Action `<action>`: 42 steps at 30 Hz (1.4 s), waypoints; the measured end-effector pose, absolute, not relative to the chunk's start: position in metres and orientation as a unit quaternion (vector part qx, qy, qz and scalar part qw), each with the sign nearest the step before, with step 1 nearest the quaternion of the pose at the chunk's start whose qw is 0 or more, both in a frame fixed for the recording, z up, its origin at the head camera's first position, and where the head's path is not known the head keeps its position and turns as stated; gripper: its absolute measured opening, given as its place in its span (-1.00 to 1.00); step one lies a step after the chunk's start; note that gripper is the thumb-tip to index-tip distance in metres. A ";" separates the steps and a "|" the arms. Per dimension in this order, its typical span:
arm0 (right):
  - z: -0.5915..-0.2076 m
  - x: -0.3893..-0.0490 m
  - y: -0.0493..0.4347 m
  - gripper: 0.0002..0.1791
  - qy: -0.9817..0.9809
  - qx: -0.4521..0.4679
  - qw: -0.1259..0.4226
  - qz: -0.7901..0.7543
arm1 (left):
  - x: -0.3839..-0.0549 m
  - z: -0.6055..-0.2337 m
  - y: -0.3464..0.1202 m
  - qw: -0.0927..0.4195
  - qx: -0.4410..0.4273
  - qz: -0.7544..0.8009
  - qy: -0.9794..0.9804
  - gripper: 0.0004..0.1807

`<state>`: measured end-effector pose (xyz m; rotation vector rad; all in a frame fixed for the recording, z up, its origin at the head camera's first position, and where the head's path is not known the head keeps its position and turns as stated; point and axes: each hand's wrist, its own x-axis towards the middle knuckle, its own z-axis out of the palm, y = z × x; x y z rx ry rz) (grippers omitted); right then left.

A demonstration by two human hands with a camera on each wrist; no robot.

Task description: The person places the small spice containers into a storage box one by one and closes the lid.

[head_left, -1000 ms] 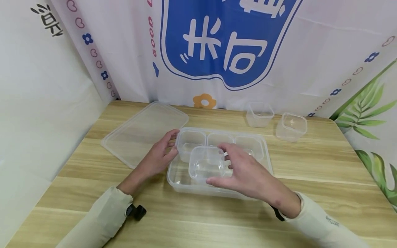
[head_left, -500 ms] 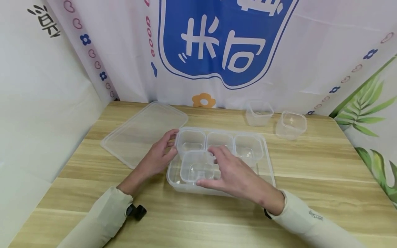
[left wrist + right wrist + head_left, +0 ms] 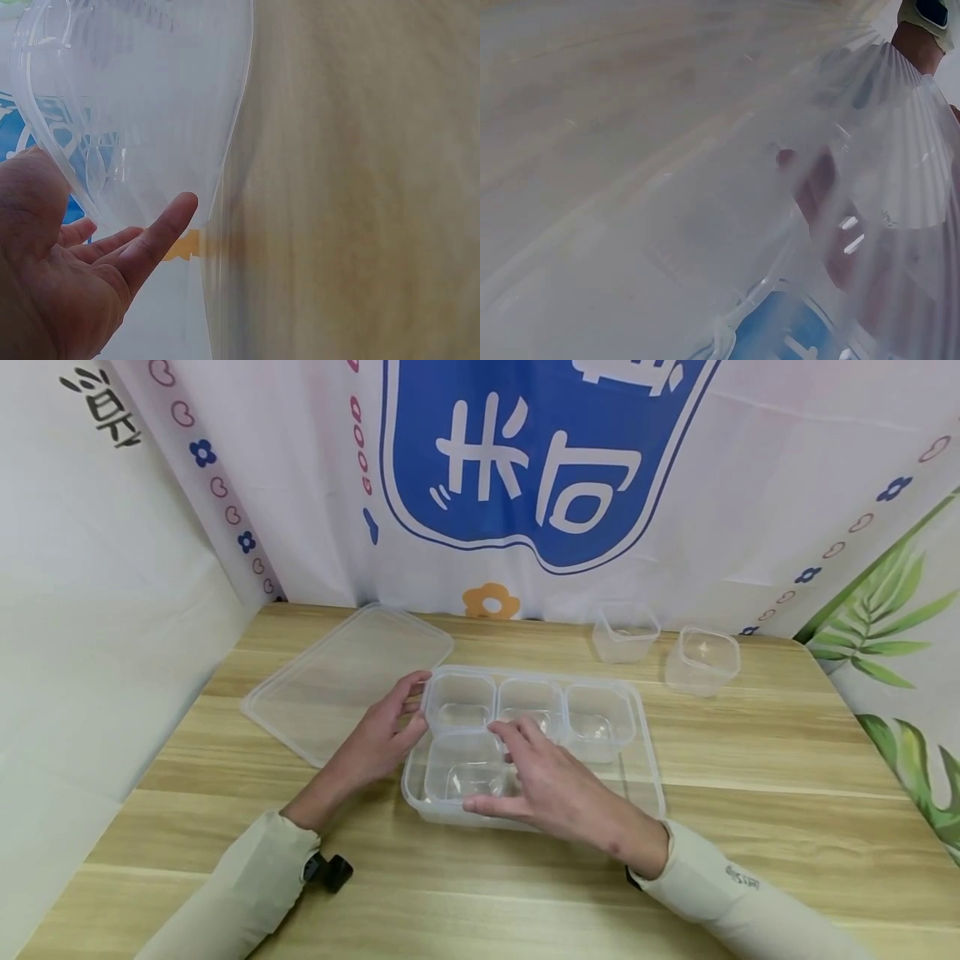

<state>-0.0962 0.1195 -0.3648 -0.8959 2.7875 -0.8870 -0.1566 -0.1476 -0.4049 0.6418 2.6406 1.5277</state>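
A large clear plastic box (image 3: pixel 450 815) lies on the table before me. Three small clear containers line its back row: left (image 3: pixel 460 700), middle (image 3: pixel 530 697) and right (image 3: pixel 600 718). In the front left corner sits another small container (image 3: pixel 459 768); my right hand (image 3: pixel 558 787) grips it across the rim, forefinger at the back and thumb at the front. My left hand (image 3: pixel 382 739) rests against the large box's left end, fingers relaxed. The left wrist view shows this hand (image 3: pixel 82 285) beside the clear wall (image 3: pixel 172 112). Clear plastic fills the right wrist view (image 3: pixel 667 225), blurring fingers behind it.
A flat clear lid (image 3: pixel 337 685) lies on the table (image 3: pixel 480 902) at the back left. Two more small containers stand at the back right, one farther back (image 3: pixel 626 643) and one nearer (image 3: pixel 702 667). A printed curtain (image 3: pixel 315 527) hangs behind the table.
My right hand has carried the small container leftward and down into the large box's front left corner. The left hand has stayed at the box's left end.
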 end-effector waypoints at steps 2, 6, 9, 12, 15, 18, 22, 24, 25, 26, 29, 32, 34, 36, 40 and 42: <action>-0.365 -0.096 0.119 0.06 0.910 -0.295 0.044 -0.287 | -0.156 -0.405 -0.148 0.011 0.205 0.489 0.848 -0.37; -0.365 -0.096 0.118 0.05 0.909 -0.300 0.050 -0.283 | -0.156 -0.404 -0.148 0.012 0.207 0.488 0.848 -0.37; -0.365 -0.095 0.119 0.01 0.907 -0.307 0.054 -0.284 | -0.156 -0.404 -0.147 0.013 0.207 0.486 0.849 -0.37; -0.366 -0.095 0.118 -0.02 0.904 -0.316 0.057 -0.282 | -0.155 -0.403 -0.148 0.015 0.202 0.486 0.850 -0.36; -0.367 -0.095 0.119 -0.03 0.904 -0.320 0.056 -0.278 | -0.156 -0.403 -0.147 0.014 0.203 0.488 0.849 -0.36; -0.368 -0.094 0.119 -0.04 0.904 -0.324 0.054 -0.274 | -0.156 -0.403 -0.147 0.014 0.205 0.488 0.848 -0.36; -0.369 -0.094 0.119 -0.04 0.904 -0.326 0.053 -0.270 | -0.156 -0.403 -0.147 0.016 0.204 0.488 0.848 -0.36; -0.369 -0.094 0.119 -0.03 0.906 -0.326 0.054 -0.265 | -0.156 -0.403 -0.147 0.016 0.203 0.489 0.848 -0.36; -0.369 -0.094 0.119 -0.03 0.906 -0.326 0.054 -0.263 | -0.156 -0.403 -0.147 0.016 0.203 0.489 0.848 -0.36; -0.369 -0.094 0.119 -0.03 0.908 -0.326 0.054 -0.259 | -0.156 -0.403 -0.147 0.016 0.204 0.488 0.848 -0.36; -0.369 -0.093 0.120 -0.03 0.910 -0.325 0.054 -0.252 | -0.156 -0.403 -0.147 0.014 0.203 0.488 0.849 -0.36; -0.370 -0.093 0.120 -0.03 0.910 -0.323 0.052 -0.253 | -0.155 -0.402 -0.147 0.014 0.202 0.487 0.849 -0.36; -0.369 -0.092 0.121 -0.02 0.910 -0.322 0.053 -0.256 | -0.155 -0.402 -0.147 0.014 0.201 0.488 0.850 -0.36; -0.369 -0.092 0.122 -0.01 0.910 -0.319 0.054 -0.259 | -0.155 -0.402 -0.147 0.014 0.201 0.487 0.850 -0.36; -0.368 -0.092 0.125 0.00 0.912 -0.314 0.053 -0.259 | -0.155 -0.402 -0.147 0.011 0.201 0.485 0.851 -0.36; -0.366 -0.091 0.127 -0.02 0.913 -0.314 0.049 -0.256 | -0.155 -0.402 -0.147 0.010 0.201 0.484 0.852 -0.36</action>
